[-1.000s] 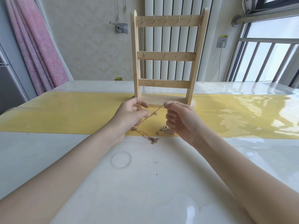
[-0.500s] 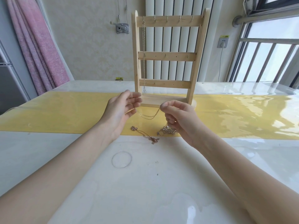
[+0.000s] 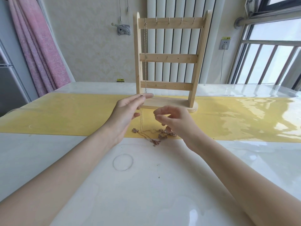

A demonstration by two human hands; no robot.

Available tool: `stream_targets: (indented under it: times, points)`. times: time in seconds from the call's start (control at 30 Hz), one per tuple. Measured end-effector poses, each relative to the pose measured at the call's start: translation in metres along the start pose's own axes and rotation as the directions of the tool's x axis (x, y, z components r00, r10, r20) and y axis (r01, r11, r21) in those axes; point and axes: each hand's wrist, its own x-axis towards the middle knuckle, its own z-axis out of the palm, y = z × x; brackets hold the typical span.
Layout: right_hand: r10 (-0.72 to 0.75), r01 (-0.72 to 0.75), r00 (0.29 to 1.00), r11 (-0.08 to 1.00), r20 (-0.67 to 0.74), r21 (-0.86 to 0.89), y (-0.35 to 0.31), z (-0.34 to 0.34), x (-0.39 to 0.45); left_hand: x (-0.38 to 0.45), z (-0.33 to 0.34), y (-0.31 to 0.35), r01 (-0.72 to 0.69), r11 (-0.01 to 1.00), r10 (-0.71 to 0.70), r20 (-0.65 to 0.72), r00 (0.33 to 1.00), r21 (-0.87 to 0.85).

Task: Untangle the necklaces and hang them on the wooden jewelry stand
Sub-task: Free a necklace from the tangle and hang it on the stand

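Note:
The wooden jewelry stand [image 3: 190,59] stands upright on the yellow runner, with hooks along three bars. One silver chain [image 3: 145,54] hangs from its top left hook. My left hand [image 3: 127,110] is raised before the stand's base with fingers stretched, pinching the end of a thin gold necklace [image 3: 141,121] that hangs straight down to the table. A tangle of rose-gold necklaces [image 3: 163,134] lies at the runner's near edge. My right hand [image 3: 172,119] hovers just above that tangle, fingers loosely curled, holding nothing that I can see.
The white glossy table [image 3: 146,185] carries a yellow runner [image 3: 65,115] and a faint ring mark [image 3: 123,161]. A radiator and wall stand behind the stand, a pink curtain [image 3: 39,46] at left, a barred window [image 3: 268,62] at right.
My right hand has let go of the gold necklace it was pinching. My left hand has risen and its fingers straightened, so the chain now hangs down instead of spanning both hands.

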Motion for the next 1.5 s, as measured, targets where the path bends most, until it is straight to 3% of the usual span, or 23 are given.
stream_targets:
  times: [0.23,0.53,0.77,0.87,1.0,1.1,1.23,1.33,1.5]
  points:
    - [-0.022,0.016,0.991,0.999,0.130,0.049,-0.002,0.003,-0.002,-0.003,0.006,-0.002,-0.025,1.000,0.025,0.181,0.983,-0.001]
    - [-0.015,-0.004,0.992,0.988,0.123,0.155,-0.005,0.002,-0.003,-0.001,0.001,-0.007,0.036,0.999,-0.031,0.137,0.990,-0.033]
    - [0.019,-0.032,0.994,0.992,0.106,0.121,-0.006,-0.001,-0.003,0.001,-0.001,-0.008,0.058,0.998,-0.054,0.134,0.990,-0.027]
    - [0.050,-0.060,0.998,0.959,0.043,0.278,-0.007,-0.006,-0.001,0.003,-0.003,-0.007,0.067,0.997,-0.064,0.100,0.993,-0.030]
    - [0.152,-0.120,0.988,0.806,-0.006,0.579,-0.010,-0.018,0.003,0.005,-0.005,-0.009,0.084,0.996,-0.084,0.034,0.996,-0.006]
    - [0.170,-0.139,0.985,0.735,0.019,0.664,-0.008,-0.021,0.004,0.006,-0.007,-0.009,0.084,0.994,-0.085,0.021,0.996,0.071]
    - [0.110,-0.142,0.990,0.747,0.091,0.650,-0.012,-0.023,0.005,0.003,-0.007,-0.006,0.093,0.973,-0.128,0.161,0.979,0.212]
    - [0.033,-0.122,0.987,0.779,0.155,0.615,-0.019,-0.019,0.002,-0.002,0.000,-0.005,0.113,0.980,-0.159,0.303,0.940,0.165]
    - [-0.013,-0.088,0.986,0.804,0.165,0.588,-0.042,-0.018,0.011,0.018,0.000,0.016,0.133,0.988,-0.148,0.261,0.954,0.076]
